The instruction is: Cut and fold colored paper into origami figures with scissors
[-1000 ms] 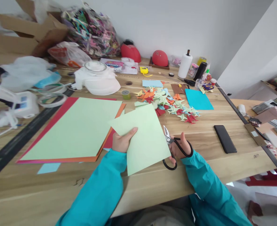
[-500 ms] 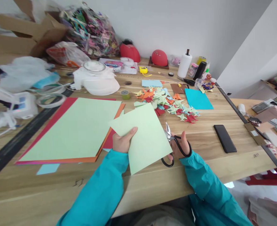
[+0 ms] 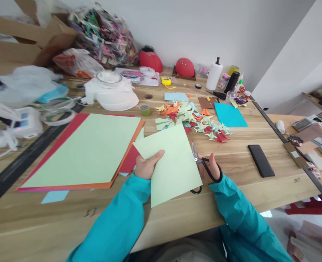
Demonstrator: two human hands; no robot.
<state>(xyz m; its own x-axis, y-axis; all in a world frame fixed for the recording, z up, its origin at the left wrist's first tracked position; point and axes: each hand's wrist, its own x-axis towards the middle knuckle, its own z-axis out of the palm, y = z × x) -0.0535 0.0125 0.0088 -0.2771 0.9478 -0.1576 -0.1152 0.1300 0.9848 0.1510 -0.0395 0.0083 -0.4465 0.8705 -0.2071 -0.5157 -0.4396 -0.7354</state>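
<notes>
My left hand (image 3: 147, 166) pinches a pale green paper sheet (image 3: 172, 163) by its left edge, thumb on top, holding it just above the wooden table (image 3: 248, 182). My right hand (image 3: 208, 169) grips black-handled scissors (image 3: 201, 169) at the sheet's right edge; the blades point away from me and are partly hidden behind the paper. Both sleeves are teal.
A stack of large green, orange and red sheets (image 3: 90, 149) lies to the left. A pile of folded paper cranes (image 3: 193, 118) and a blue sheet (image 3: 229, 114) lie beyond. A black phone (image 3: 260, 165) rests at the right. Bags, boxes and bottles crowd the far edge.
The green sheet has shifted right and slightly toward the scissors, now covering more of the blades. The scissors have moved up and in against its right edge.
</notes>
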